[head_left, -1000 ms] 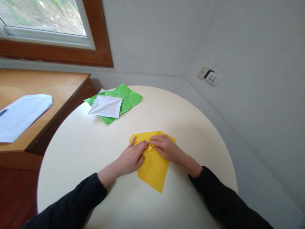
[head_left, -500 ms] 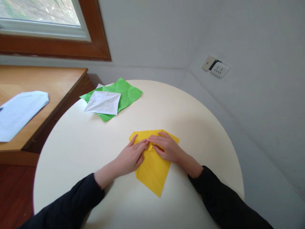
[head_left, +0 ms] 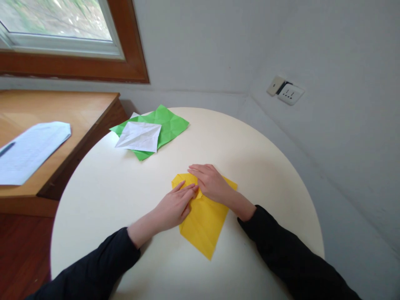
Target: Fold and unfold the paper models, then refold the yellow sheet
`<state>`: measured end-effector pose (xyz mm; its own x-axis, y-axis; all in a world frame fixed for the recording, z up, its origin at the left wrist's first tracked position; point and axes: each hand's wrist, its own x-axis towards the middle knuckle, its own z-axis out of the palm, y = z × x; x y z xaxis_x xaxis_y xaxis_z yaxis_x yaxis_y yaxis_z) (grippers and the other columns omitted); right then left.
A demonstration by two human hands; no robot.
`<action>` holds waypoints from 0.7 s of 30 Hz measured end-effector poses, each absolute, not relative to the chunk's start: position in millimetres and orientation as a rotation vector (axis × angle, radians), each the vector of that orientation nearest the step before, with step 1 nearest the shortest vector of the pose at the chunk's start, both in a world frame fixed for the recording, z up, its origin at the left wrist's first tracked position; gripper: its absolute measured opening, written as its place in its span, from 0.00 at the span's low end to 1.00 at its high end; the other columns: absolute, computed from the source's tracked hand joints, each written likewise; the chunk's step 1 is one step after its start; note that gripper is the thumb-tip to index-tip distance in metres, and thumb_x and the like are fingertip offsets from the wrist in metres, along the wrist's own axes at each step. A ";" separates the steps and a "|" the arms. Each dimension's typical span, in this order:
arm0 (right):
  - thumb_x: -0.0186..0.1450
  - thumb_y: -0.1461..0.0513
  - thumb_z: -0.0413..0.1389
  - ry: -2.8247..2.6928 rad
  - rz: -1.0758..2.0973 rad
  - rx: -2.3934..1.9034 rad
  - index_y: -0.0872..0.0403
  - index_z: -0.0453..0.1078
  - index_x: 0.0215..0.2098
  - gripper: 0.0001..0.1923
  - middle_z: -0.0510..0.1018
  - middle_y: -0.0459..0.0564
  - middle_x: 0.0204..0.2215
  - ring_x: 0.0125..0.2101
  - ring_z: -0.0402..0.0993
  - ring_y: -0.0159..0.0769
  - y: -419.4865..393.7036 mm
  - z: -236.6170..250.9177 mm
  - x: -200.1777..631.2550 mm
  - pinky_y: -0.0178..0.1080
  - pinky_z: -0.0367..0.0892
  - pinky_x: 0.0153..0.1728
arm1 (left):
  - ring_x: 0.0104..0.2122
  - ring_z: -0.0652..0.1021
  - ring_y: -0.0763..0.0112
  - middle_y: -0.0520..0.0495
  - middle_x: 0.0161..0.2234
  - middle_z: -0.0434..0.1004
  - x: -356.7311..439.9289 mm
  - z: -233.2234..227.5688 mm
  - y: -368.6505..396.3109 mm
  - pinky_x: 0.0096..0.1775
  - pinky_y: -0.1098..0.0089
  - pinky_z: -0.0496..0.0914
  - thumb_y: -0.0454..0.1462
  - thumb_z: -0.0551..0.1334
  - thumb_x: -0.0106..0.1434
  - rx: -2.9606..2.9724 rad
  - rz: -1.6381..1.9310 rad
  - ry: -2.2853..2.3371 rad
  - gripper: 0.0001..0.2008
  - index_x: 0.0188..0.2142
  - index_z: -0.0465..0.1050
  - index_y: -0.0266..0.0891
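Yellow sheet partly folded, both hands pressing its top edge

The round table (head_left: 256, 158) carries the work; well beyond the hands lie a creased green sheet (head_left: 170, 123) and a white sheet (head_left: 139, 136) resting on it, both unfolded flat. The yellow paper (head_left: 204, 223) sits directly under the hands, its upper corners seemingly turned in, its lower point still plain, so most folds look undone. The left hand (head_left: 173, 206) lies flat, fingers extended on the paper's left part, gripping nothing; the right hand (head_left: 211, 183), also flat, presses the top fold just beside it.
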<state>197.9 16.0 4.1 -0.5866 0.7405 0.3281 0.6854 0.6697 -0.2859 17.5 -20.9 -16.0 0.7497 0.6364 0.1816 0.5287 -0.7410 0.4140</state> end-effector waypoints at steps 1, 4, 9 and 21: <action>0.61 0.71 0.46 -2.520 0.182 -1.115 0.59 0.66 0.50 0.20 0.71 0.58 0.52 0.53 0.64 0.39 20.3 7.1 193.6 0.44 0.58 0.51 | 0.55 0.69 0.64 0.38 0.52 0.70 17.8 -15.1 -21.1 0.60 0.55 0.55 0.28 0.50 0.58 2.606 0.451 0.902 0.16 0.47 0.62 0.37; 0.61 0.70 0.50 -2.688 0.208 -1.100 0.60 0.64 0.52 0.20 0.66 0.60 0.56 0.57 0.59 0.41 30.4 11.8 185.5 0.46 0.53 0.55 | 0.54 0.69 0.65 0.40 0.50 0.72 17.9 -13.8 -21.5 0.60 0.56 0.55 0.27 0.50 0.57 2.593 0.456 0.897 0.16 0.46 0.61 0.37; 0.63 0.68 0.50 -2.774 0.206 -1.038 0.57 0.63 0.53 0.19 0.66 0.57 0.56 0.58 0.57 0.41 34.0 3.9 187.9 0.46 0.51 0.55 | 0.54 0.69 0.65 0.41 0.49 0.72 17.6 -14.6 -21.6 0.61 0.57 0.54 0.26 0.51 0.56 2.603 0.431 0.886 0.14 0.41 0.62 0.38; 0.65 0.67 0.49 -2.774 0.200 -1.126 0.54 0.62 0.55 0.20 0.63 0.57 0.59 0.58 0.58 0.41 27.8 2.2 187.5 0.46 0.53 0.55 | 0.54 0.68 0.64 0.41 0.47 0.73 18.4 -12.8 -20.8 0.60 0.56 0.54 0.26 0.50 0.54 2.639 0.438 0.863 0.16 0.42 0.63 0.37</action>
